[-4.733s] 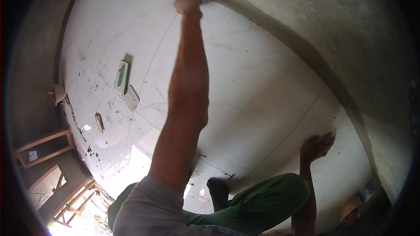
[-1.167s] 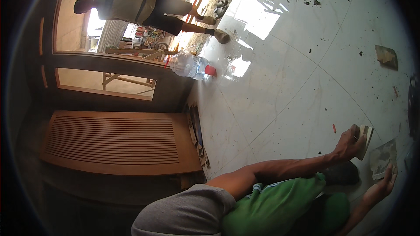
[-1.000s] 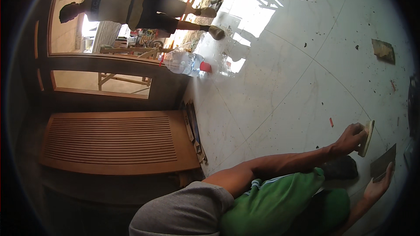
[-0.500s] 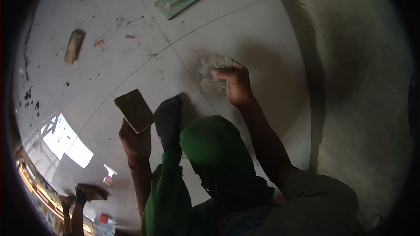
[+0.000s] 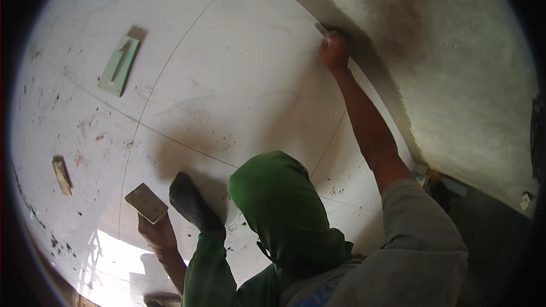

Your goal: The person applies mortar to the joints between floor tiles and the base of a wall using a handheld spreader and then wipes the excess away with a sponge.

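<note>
My right hand (image 5: 335, 52) stretches far out, fingers closed round a thin flat scraper-like piece (image 5: 322, 30), now seen almost edge-on. That piece is at the border where the pale floor tiles (image 5: 227, 74) end beside the wall. Low on the left, my left hand (image 5: 156, 233) grips a flat rectangular block (image 5: 147, 203) with a dull grey-brown top and a pale edge; its exact kind does not show. Most of the fingers are hidden underneath the block.
A pale green float (image 5: 118, 67) lies on the tiles at the upper left. Further down are a brown piece of wood (image 5: 61, 175) and small red scraps. A dark-socked foot (image 5: 193, 202) rests near the block. The rough wall (image 5: 455, 68) bounds the right side.
My right hand has moved from mid-floor up and right to the wall border, turning the flat piece edge-on. The view has swung right; my left hand still holds the block.
</note>
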`<action>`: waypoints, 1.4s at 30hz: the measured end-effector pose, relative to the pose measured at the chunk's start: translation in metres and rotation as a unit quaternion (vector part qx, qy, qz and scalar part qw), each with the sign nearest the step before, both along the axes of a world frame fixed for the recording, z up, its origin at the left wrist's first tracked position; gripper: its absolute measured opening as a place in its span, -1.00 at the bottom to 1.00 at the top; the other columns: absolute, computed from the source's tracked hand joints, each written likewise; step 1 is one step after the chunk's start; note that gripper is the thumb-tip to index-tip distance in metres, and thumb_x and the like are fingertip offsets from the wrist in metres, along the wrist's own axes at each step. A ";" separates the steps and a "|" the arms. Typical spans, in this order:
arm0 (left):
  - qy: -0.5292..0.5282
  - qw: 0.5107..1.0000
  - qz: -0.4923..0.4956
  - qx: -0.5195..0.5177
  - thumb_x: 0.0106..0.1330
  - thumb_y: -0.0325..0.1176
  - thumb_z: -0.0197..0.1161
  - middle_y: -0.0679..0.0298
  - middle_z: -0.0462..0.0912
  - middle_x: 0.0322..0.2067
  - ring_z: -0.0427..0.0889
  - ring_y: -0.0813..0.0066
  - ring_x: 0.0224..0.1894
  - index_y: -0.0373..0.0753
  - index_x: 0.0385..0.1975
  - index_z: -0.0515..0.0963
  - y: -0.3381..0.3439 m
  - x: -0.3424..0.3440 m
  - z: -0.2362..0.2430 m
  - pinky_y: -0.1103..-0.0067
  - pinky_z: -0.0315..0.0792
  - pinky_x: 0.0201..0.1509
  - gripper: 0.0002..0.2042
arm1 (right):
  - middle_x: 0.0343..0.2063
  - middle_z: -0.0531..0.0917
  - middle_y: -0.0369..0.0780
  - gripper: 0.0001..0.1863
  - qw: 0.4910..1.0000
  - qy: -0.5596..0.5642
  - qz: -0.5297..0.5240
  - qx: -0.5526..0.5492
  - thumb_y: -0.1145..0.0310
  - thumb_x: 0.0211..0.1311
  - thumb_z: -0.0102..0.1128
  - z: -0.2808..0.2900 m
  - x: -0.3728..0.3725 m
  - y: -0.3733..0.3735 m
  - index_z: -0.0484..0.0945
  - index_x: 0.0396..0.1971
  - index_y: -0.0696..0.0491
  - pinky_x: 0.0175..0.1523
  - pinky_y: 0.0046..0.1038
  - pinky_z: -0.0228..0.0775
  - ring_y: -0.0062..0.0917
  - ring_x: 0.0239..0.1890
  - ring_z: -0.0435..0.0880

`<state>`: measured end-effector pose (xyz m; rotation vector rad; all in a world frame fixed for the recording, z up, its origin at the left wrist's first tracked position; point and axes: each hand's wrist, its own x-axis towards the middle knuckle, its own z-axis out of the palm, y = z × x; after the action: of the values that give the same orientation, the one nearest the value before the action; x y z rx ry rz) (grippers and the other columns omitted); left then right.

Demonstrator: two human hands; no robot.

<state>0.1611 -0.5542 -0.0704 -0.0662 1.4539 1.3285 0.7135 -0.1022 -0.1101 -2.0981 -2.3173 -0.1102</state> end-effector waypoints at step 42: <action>0.438 0.815 -0.372 -0.079 0.64 -0.12 -0.08 0.20 0.65 0.02 0.67 0.41 0.02 -0.24 0.28 0.47 -0.018 -0.027 -0.001 0.44 0.60 0.11 -0.58 | -0.15 0.68 -0.04 -0.75 0.993 0.082 0.074 0.047 0.51 0.11 0.29 -0.007 -0.056 0.065 0.70 -0.17 0.15 0.12 -0.08 0.58 -0.07 -0.01 0.65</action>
<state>0.1339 -0.5718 -0.0714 1.0380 2.0303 0.5493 0.6573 -0.0377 -0.1174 -1.8107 -2.3122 -0.0416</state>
